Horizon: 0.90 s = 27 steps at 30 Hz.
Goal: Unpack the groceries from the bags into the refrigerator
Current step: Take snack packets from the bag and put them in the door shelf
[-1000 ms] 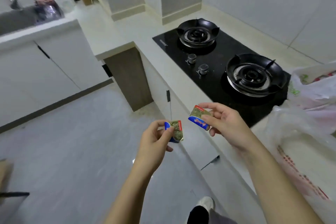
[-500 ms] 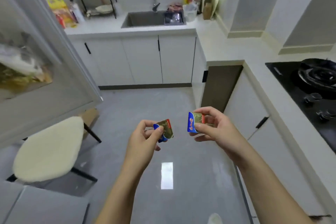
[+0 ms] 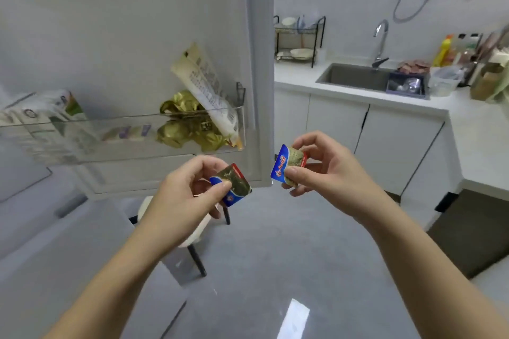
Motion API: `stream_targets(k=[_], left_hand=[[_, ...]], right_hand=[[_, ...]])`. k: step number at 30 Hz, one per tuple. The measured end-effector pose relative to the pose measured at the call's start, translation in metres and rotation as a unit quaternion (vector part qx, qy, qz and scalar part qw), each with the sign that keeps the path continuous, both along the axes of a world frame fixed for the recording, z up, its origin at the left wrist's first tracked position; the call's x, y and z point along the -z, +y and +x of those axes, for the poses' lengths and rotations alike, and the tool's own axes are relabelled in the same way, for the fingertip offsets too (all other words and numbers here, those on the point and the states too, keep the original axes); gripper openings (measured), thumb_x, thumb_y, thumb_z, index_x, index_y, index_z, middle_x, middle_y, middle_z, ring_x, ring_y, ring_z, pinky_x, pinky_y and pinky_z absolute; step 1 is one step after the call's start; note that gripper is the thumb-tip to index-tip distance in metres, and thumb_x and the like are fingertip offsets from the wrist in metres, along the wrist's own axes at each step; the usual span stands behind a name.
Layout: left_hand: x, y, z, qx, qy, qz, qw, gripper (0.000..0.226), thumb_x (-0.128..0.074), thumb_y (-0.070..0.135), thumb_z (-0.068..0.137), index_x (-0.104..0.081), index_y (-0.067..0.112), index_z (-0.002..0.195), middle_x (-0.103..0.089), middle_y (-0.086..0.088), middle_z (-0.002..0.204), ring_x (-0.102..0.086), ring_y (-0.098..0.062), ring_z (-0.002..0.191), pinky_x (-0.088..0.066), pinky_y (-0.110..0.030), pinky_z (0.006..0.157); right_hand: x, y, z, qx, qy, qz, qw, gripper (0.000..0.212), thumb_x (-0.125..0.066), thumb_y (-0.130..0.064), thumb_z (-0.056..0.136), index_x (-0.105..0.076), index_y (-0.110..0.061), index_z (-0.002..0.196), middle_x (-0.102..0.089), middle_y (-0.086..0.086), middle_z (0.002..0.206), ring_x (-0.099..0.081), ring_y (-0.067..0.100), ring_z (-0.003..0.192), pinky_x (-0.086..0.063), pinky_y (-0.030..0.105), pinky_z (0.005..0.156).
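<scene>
In front of the open fridge door (image 3: 124,22), the person holds both hands up over the grey floor (image 3: 275,256), each with one small foil packet. The left hand (image 3: 181,201) pinches the left packet (image 3: 234,187) between thumb and curled fingers; this packet is tilted, with its gold face up, a red edge at the top and a blue corner at the bottom. The right hand (image 3: 327,170) pinches the right packet (image 3: 286,166) the same way, thumb in front and fingers curled behind, so that the blue end with white lettering points toward the left hand. The two packets are near each other but apart, just below and to the right of the door's clear shelf (image 3: 137,143). In that shelf lie crumpled gold wrappers (image 3: 187,129), a long pale pouch (image 3: 209,91) leaning up against the door's right side, some small lilac-and-white pieces (image 3: 126,132) and, at the far left, a blurred white-and-green carton (image 3: 41,124). A stool (image 3: 196,256) with a cream seat stands below the left hand, mostly hidden by it. To the right, the white counter (image 3: 303,82) carries a dish rack (image 3: 298,36) and a sink (image 3: 355,77) with a tap (image 3: 381,38), and bottles (image 3: 443,49) crowd its far corner.
</scene>
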State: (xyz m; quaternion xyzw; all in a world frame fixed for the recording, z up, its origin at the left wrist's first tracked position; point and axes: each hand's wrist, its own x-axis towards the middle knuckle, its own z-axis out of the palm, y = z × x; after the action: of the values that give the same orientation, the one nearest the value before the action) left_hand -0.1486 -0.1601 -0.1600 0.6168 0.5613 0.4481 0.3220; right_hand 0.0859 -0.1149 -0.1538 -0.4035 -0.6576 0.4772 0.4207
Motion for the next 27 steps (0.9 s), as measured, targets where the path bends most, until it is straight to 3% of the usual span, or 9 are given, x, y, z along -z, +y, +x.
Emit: stream_targets(k=[5, 8, 10, 13, 16, 19, 22, 27], left_hand=[[-0.067, 0.009, -0.073, -0.034, 0.054, 0.049, 0.997, 0.015, -0.064, 0.001, 0.087, -0.062, 0.015, 0.092, -0.071, -0.006, 0.084, -0.068, -0.015, 0.066, -0.055, -0.024, 0.052], [-0.104, 0.027, -0.125, -0.054, 0.110, 0.049, 0.991, 0.014, -0.064, 0.003, 0.088, -0.060, 0.016, 0.088, -0.073, -0.004, 0.080, -0.068, -0.013, 0.063, -0.054, -0.023, 0.052], [-0.129, 0.047, -0.162, -0.061, 0.203, 0.044, 0.976, 0.014, -0.067, 0.010, 0.088, -0.061, 0.023, 0.086, -0.074, 0.003, 0.079, -0.064, -0.005, 0.061, -0.052, -0.027, 0.057], [-0.156, 0.076, -0.193, -0.049, 0.338, 0.035, 0.939, 0.013, -0.070, 0.019, 0.084, -0.063, 0.030, 0.085, -0.072, 0.013, 0.074, -0.060, 0.007, 0.061, -0.041, -0.023, 0.059], [-0.170, 0.102, -0.207, -0.001, 0.465, 0.010, 0.885, 0.009, -0.071, 0.025, 0.083, -0.065, 0.032, 0.086, -0.068, 0.016, 0.083, -0.062, 0.001, 0.081, -0.043, -0.020, 0.067], [-0.169, 0.118, -0.209, 0.049, 0.532, -0.011, 0.845, 0.007, -0.070, 0.029, 0.085, -0.065, 0.031, 0.088, -0.065, 0.015, 0.083, -0.059, -0.001, 0.080, -0.046, -0.023, 0.070], [-0.159, 0.132, -0.208, 0.088, 0.572, -0.046, 0.814, 0.007, -0.068, 0.031, 0.087, -0.064, 0.027, 0.091, -0.064, 0.013, 0.085, -0.058, -0.003, 0.080, -0.049, -0.025, 0.073], [-0.143, 0.153, -0.198, 0.148, 0.659, -0.105, 0.730, 0.013, -0.068, 0.034, 0.087, -0.061, 0.024, 0.090, -0.063, 0.010, 0.085, -0.056, -0.012, 0.081, -0.044, -0.024, 0.068]], right_hand=[[-0.053, 0.026, -0.070, -0.100, -0.009, 0.090, 0.991, 0.023, -0.069, -0.008, 0.089, -0.059, -0.020, 0.106, -0.065, 0.008, 0.096, -0.073, 0.023, 0.081, -0.060, 0.036, 0.068], [-0.081, 0.041, -0.120, -0.093, -0.036, 0.147, 0.984, 0.018, -0.067, -0.012, 0.090, -0.061, -0.021, 0.105, -0.065, 0.004, 0.092, -0.072, 0.024, 0.083, -0.062, 0.041, 0.069], [-0.101, 0.051, -0.155, -0.059, -0.074, 0.192, 0.977, 0.017, -0.065, -0.015, 0.092, -0.059, -0.023, 0.105, -0.065, -0.003, 0.092, -0.070, 0.019, 0.085, -0.061, 0.039, 0.071], [-0.122, 0.058, -0.195, -0.015, -0.214, 0.275, 0.937, 0.017, -0.058, -0.020, 0.096, -0.056, -0.026, 0.112, -0.065, -0.007, 0.094, -0.064, 0.013, 0.083, -0.056, 0.035, 0.072], [-0.126, 0.064, -0.237, 0.017, -0.382, 0.312, 0.870, 0.023, -0.050, -0.015, 0.098, -0.050, -0.022, 0.119, -0.064, 0.004, 0.101, -0.060, 0.023, 0.084, -0.052, 0.039, 0.064], [-0.119, 0.070, -0.262, 0.049, -0.492, 0.340, 0.799, 0.022, -0.051, -0.011, 0.097, -0.047, -0.018, 0.117, -0.051, 0.002, 0.085, -0.050, 0.023, 0.075, -0.034, 0.030, 0.050], [-0.111, 0.080, -0.273, 0.018, -0.535, 0.302, 0.789, 0.017, -0.054, -0.012, 0.097, -0.053, -0.013, 0.114, -0.052, 0.003, 0.089, -0.049, 0.020, 0.075, -0.037, 0.030, 0.053], [-0.100, 0.104, -0.285, -0.044, -0.597, 0.218, 0.770, 0.019, -0.061, -0.018, 0.091, -0.065, -0.010, 0.108, -0.065, 0.006, 0.101, -0.059, 0.024, 0.088, -0.049, 0.030, 0.069]])
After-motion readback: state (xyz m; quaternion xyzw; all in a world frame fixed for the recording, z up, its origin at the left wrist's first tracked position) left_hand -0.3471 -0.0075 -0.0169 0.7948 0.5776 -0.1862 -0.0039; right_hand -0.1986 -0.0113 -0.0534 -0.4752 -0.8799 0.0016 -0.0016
